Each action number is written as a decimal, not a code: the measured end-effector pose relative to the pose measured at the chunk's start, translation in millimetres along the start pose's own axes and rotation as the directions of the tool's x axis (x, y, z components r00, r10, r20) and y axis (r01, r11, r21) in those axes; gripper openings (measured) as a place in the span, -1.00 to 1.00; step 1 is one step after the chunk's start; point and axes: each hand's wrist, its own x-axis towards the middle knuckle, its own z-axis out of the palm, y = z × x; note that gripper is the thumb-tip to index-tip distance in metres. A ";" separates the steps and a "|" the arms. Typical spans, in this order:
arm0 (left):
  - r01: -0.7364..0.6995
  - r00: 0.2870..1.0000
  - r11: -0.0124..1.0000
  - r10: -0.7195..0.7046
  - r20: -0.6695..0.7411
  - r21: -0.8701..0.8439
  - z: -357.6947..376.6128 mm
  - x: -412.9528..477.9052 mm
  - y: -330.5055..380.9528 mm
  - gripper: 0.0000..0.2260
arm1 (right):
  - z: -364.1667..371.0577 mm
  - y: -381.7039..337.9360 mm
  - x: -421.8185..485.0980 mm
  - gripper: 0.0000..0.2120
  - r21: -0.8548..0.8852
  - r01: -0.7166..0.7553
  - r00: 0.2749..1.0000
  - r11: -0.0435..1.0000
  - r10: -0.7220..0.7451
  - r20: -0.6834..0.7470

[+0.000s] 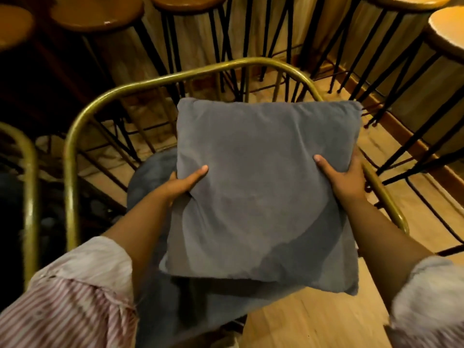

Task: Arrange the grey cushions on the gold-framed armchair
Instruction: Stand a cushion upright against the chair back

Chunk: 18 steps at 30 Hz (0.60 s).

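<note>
Both hands hold a square grey cushion above the gold-framed armchair. The left hand grips its left edge and the right hand its right edge, each thumb lying on the top face with the fingers curled out of sight underneath. Beneath it a second grey cushion lies on the seat, mostly covered by the held one, so its outline is hard to follow. The chair's curved back rail and thin spindles rise just behind the held cushion. Beyond stand bar stools with round wooden seats and black wire legs, crowded close on a wooden floor. Another gold frame at the left is cut off, probably a neighbouring chair. Striped sleeves cover both forearms.
</note>
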 end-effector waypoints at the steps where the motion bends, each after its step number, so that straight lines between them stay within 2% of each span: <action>1: 0.050 0.999 0.999 -0.049 -0.014 0.013 -14.2 -1.3 -12.9 0.23 | 5.5 -6.8 1.0 -0.25 -0.001 -0.003 0.997 1.000 0.003 0.072; 3: 0.165 0.986 0.985 -0.164 -0.027 0.046 -32.1 -9.6 -36.7 0.28 | 18.2 -11.4 5.9 -0.24 -0.027 -0.011 0.980 1.000 0.016 0.201; 4: 0.217 0.976 0.975 -0.216 -0.020 0.057 -36.1 -21.8 -43.9 0.24 | 26.5 -11.1 8.0 -0.22 -0.038 -0.020 0.967 0.999 0.028 0.252; 7: 0.322 0.946 0.944 -0.324 0.020 0.076 -40.5 -41.2 -71.6 -0.03 | 52.6 -4.0 8.7 -0.19 -0.034 -0.057 0.926 0.998 0.066 0.372; 9: 0.396 0.916 0.915 -0.399 0.039 0.071 -41.7 -40.0 -94.9 0.08 | 70.5 5.0 6.0 -0.17 -0.061 -0.085 0.894 0.995 0.103 0.436; 12: 0.398 0.917 0.917 -0.397 0.043 -0.023 -42.1 -22.7 -126.2 0.19 | 82.9 23.7 1.7 -0.17 -0.119 -0.121 0.871 0.986 0.163 0.463; 15: 0.337 0.938 0.934 -0.344 -0.036 -0.118 -40.9 -10.4 -133.8 0.29 | 74.6 40.3 1.4 -0.23 -0.132 -0.207 0.866 0.969 0.244 0.437; 16: 0.331 0.940 0.935 -0.338 -0.043 -0.128 -39.6 -10.9 -132.8 0.27 | 69.2 45.6 0.6 -0.22 -0.152 -0.243 0.855 0.958 0.285 0.433; 18: 0.331 0.940 0.930 -0.340 -0.030 -0.163 -33.3 -11.7 -134.2 0.10 | 58.4 59.6 -3.0 -0.15 -0.211 -0.328 0.818 0.921 0.388 0.425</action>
